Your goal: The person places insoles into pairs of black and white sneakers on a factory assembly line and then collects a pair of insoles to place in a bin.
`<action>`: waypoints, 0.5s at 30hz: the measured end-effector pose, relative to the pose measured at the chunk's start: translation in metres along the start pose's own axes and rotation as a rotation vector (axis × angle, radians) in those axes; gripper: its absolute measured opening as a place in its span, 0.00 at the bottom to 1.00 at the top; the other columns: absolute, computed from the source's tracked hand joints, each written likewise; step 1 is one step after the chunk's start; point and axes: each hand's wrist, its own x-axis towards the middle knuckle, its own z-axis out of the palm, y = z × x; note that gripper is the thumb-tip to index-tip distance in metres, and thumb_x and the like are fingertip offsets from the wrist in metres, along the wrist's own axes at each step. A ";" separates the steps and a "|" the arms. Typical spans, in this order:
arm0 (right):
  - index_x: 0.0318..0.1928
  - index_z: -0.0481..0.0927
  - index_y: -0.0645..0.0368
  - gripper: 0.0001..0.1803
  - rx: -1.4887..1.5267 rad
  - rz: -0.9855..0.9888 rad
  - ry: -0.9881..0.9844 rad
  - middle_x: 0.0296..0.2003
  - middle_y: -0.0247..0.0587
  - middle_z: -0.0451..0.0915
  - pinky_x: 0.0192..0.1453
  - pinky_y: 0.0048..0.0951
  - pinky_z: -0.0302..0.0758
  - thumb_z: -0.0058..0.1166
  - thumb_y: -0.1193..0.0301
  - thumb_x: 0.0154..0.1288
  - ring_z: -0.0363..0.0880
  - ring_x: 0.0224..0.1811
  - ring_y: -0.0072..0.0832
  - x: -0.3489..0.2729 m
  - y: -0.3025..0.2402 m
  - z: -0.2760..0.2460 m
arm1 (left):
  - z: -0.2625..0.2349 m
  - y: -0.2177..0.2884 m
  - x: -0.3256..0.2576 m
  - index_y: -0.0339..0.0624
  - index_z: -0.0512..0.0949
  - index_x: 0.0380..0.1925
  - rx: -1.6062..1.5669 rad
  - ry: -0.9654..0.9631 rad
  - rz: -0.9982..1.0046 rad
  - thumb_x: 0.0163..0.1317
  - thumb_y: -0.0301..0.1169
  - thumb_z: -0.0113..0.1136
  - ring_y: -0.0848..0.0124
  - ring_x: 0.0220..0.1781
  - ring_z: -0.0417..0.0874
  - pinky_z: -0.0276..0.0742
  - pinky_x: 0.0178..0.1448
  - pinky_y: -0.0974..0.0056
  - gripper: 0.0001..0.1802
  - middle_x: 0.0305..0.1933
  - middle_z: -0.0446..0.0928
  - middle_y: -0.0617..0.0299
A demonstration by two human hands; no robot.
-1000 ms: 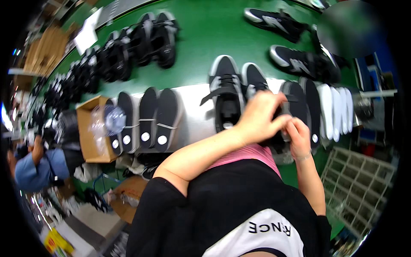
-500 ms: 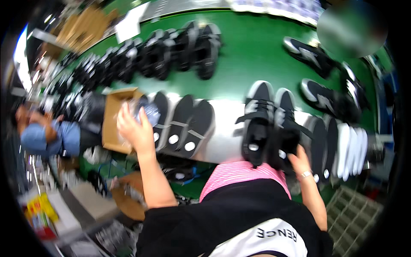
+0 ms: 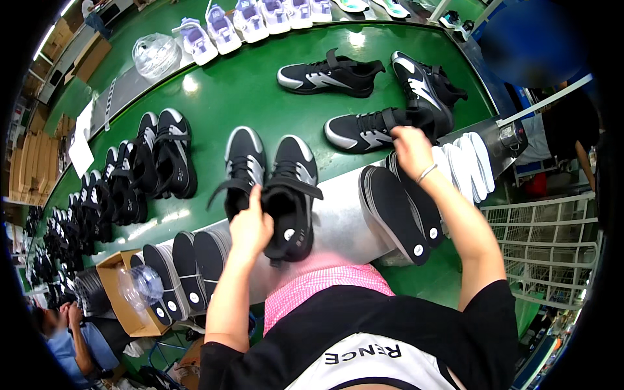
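Note:
A pair of black sneakers with silver toes stands before me, toes pointing away. My left hand (image 3: 252, 224) is on the left sneaker (image 3: 244, 153), its index finger extended at the opening and its other fingers curled. The hand hides that shoe's heel. Beside it, the right sneaker (image 3: 290, 195) shows a pale round sticker inside. My right hand (image 3: 413, 153) is closed at the ankle end of another black sneaker (image 3: 357, 132), which lies on its side to the right; its fingertips are partly hidden. Black insoles (image 3: 393, 208) lie stacked just below this hand.
White insoles (image 3: 471, 166) lie at the right, near a wire rack (image 3: 539, 250). More black insoles (image 3: 185, 263) and a cardboard box (image 3: 127, 315) with clear plastic are at left. Black sneakers (image 3: 172, 156) line the green table (image 3: 214, 97). A person (image 3: 84, 344) sits at lower left.
The view has swung right. My left hand has gone from near the box's plastic to the left sneaker. My right hand has left the pair's right sneaker for another sneaker farther right.

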 end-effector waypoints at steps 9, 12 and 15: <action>0.40 0.77 0.51 0.18 -0.456 -0.012 -0.448 0.54 0.39 0.64 0.57 0.36 0.62 0.52 0.77 0.44 0.60 0.58 0.35 0.091 0.101 0.046 | -0.070 -0.025 0.120 0.46 0.57 0.60 0.225 0.342 -0.115 0.52 0.32 0.57 0.56 0.43 0.75 0.72 0.43 0.55 0.34 0.43 0.74 0.52; 0.28 0.80 0.55 0.09 -0.337 -0.146 -0.280 0.59 0.42 0.58 0.63 0.37 0.55 0.52 0.76 0.42 0.51 0.65 0.37 0.118 0.103 0.064 | -0.062 -0.017 0.109 0.39 0.64 0.55 0.062 0.624 0.144 0.52 0.30 0.56 0.54 0.49 0.72 0.66 0.52 0.55 0.28 0.48 0.72 0.51; 0.30 0.81 0.54 0.08 -0.406 -0.289 -0.321 0.64 0.41 0.52 0.69 0.38 0.42 0.50 0.72 0.47 0.43 0.69 0.36 0.145 0.084 0.078 | -0.029 -0.008 0.079 0.37 0.68 0.50 -0.156 0.502 0.142 0.51 0.30 0.57 0.54 0.51 0.71 0.64 0.55 0.57 0.24 0.49 0.71 0.50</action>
